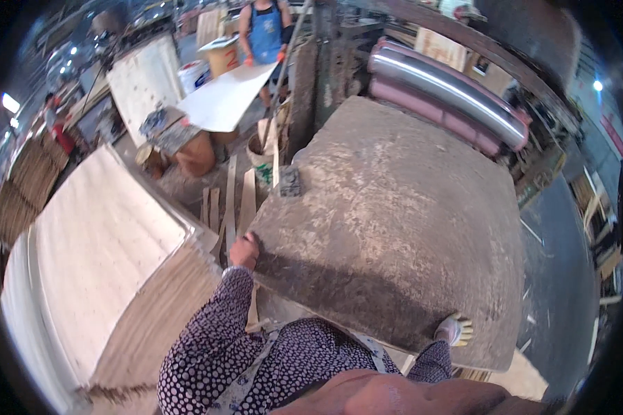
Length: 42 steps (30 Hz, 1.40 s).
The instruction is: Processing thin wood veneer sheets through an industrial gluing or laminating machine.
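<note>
The head view has both of the person's hands at the near edge of a broad brown tabletop [394, 207], which fills the middle and right of the frame; the left hand [244, 251] is at its left corner, fingers curled in against the rim, though whether they actually grip it I cannot tell; the right hand [456, 329], in a pale glove, lies spread on the top toward the lower right, fingers apart, holding nothing; from both sets of fingers the tabletop reaches away to the upper right, up to a shiny metal roller [450, 93], and the lens bends its sides too much to be sure of its long axis; neither hand is nearer to it, as both touch it, while a stack of pale sheets [118, 214] at the left lies nearer the left hand; the surface looks worn and blotchy, with a darker band along the near edge and a small dark block [290, 181] at its left side; thin wooden strips [247, 200] stand left of it; around it is a cluttered workshop, where at upper centre a co-worker [264, 34] in a blue apron holds a white sheet [228, 97].
</note>
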Available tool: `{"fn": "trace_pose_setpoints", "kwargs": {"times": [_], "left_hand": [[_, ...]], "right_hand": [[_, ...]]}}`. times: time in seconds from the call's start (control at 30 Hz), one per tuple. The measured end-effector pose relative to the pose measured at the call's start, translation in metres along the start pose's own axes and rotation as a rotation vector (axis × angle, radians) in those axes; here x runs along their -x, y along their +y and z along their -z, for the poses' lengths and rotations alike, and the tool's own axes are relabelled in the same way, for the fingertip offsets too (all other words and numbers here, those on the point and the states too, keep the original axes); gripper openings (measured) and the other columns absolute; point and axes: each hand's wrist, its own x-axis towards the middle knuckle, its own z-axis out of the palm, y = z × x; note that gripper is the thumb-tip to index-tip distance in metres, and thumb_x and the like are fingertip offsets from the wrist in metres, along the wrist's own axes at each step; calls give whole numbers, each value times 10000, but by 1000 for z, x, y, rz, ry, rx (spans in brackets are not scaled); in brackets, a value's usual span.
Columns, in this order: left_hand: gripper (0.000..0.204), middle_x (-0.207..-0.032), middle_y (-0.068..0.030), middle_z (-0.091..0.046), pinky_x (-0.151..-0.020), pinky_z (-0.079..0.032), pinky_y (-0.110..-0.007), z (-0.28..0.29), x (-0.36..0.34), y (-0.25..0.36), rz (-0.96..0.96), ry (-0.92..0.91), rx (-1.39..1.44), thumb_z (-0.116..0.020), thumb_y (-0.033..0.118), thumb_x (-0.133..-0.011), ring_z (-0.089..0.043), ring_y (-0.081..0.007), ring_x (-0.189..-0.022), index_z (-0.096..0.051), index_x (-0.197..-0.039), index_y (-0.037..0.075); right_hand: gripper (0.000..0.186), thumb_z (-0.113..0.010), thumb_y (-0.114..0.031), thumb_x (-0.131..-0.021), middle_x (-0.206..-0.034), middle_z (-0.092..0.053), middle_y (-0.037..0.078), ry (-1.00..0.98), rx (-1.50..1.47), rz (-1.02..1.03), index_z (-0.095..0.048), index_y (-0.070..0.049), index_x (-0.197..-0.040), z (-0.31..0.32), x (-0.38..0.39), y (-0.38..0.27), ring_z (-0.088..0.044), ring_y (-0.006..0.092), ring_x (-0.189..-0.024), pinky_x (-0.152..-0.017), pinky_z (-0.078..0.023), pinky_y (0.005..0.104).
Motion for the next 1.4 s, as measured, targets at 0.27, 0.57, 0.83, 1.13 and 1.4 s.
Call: {"fn": "trace_pose_setpoints", "kwargs": {"times": [0.27,0.57,0.83,1.13,1.4], "left_hand": [[550,-1058,-243,-682,-867,-520,-507,-9,-9,-13,22,10,-16,-437,518,-966,-651,-425,-1004,-650,-1061,20],[559,-1084,-219,-675,-873,-518,-503,-17,-11,-10,24,15,-34,-429,550,-965,-645,-411,-1030,-643,-1079,46],[589,-1111,-230,-671,-892,-513,-501,-12,-11,-22,59,1,-47,-426,569,-962,-640,-409,-1058,-660,-1104,47],[575,-1087,-241,-678,-891,-514,-494,-5,-5,-12,48,-5,21,-438,548,-963,-649,-418,-1035,-662,-1075,30],[575,-1076,-241,-679,-889,-514,-495,-8,3,-11,86,-20,-3,-427,536,-968,-652,-416,-1028,-652,-1084,20]], "right_hand": [[683,-360,-609,-960,-1466,-460,160,162,14,-6,-468,-133,-1437,-39,-10,-14,-405,372,-1369,-1075,-322,583],[678,-366,-593,-967,-1454,-462,177,147,15,24,-475,-116,-1436,-50,-19,-15,-400,393,-1366,-1084,-313,586],[690,-351,-603,-971,-1459,-455,181,118,62,29,-432,-123,-1460,-31,2,-17,-394,384,-1374,-1078,-310,596],[691,-332,-601,-983,-1496,-427,188,89,41,30,-428,-123,-1473,-44,-12,-13,-372,394,-1392,-1103,-284,594],[687,-329,-593,-988,-1505,-423,189,154,52,54,-445,-112,-1465,-44,-30,-16,-404,390,-1371,-1093,-305,592]]}}
